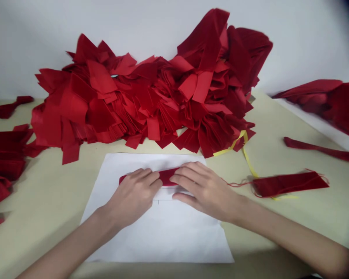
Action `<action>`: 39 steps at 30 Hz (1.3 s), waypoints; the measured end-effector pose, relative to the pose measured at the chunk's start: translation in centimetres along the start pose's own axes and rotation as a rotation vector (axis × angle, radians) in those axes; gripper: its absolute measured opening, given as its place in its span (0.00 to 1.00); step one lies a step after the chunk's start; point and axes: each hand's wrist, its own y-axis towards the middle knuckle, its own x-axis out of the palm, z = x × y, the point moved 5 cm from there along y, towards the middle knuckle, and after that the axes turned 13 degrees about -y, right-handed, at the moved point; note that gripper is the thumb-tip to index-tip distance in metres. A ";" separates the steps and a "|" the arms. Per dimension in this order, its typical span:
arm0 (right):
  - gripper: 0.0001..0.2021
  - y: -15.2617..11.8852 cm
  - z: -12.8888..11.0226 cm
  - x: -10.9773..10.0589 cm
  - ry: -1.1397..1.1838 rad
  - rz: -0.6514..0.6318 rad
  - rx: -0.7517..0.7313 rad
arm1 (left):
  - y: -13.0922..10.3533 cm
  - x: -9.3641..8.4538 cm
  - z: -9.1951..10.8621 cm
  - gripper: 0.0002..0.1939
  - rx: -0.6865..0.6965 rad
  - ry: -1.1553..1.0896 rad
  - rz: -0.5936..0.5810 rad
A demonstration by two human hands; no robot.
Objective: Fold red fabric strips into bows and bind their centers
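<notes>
A folded dark red strip (168,177) lies across the upper part of a white paper sheet (159,240) with thin printed lines. Over its left part is my left hand (139,193), fingers curled and pressed on the strip. My right hand (202,188) covers the strip's right part, its fingers bent onto the material and the thumb apart, lower down near the printed line. Only the middle of the strip and a small bit of its left end show. The hands are a short gap apart.
Behind the sheet rises a large heap of red pieces (139,100) against the wall. More red pieces (6,155) lie at the left. At the right are a red bundle (291,184) with red thread, a yellow ribbon (248,157), a narrow red strip (320,149) and another red pile (331,100).
</notes>
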 end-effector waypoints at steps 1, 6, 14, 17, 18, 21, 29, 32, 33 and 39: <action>0.11 0.4 -0.6 0.3 -0.016 -0.005 -0.013 | 0.0 0.0 -0.4 0.13 -0.059 -0.067 0.012; 0.11 1.8 -1.3 2.1 -0.049 -0.078 -0.029 | 0.1 -0.2 -1.6 0.10 -0.279 -0.387 0.038; 0.08 3.1 0.7 2.7 0.342 -0.218 0.190 | 0.4 -0.7 -2.3 0.06 -0.454 -0.480 -0.047; 0.07 3.3 1.1 2.9 0.412 -0.240 0.233 | 0.4 -0.6 -2.3 0.06 -0.485 -0.465 -0.034; 0.07 3.4 1.2 3.0 0.432 -0.248 0.249 | 0.4 -0.6 -2.3 0.08 -0.485 -0.465 -0.026; 0.04 3.5 1.7 3.4 0.501 -0.284 0.304 | 0.6 -0.5 -2.5 0.10 -0.497 -0.479 -0.020; 0.06 3.7 2.1 3.3 0.510 -0.290 0.360 | 0.9 -0.8 -3.3 0.07 -0.602 -0.553 0.011; 0.07 3.7 2.0 3.3 0.502 -0.287 0.354 | 0.8 -1.0 -3.3 0.07 -0.587 -0.551 0.017; 0.07 3.8 2.0 3.4 0.492 -0.283 0.351 | 0.8 -1.0 -3.4 0.08 -0.577 -0.551 0.023; 0.06 4.1 2.1 3.4 0.447 -0.278 0.334 | 0.9 -1.2 -3.5 0.09 -0.545 -0.519 0.032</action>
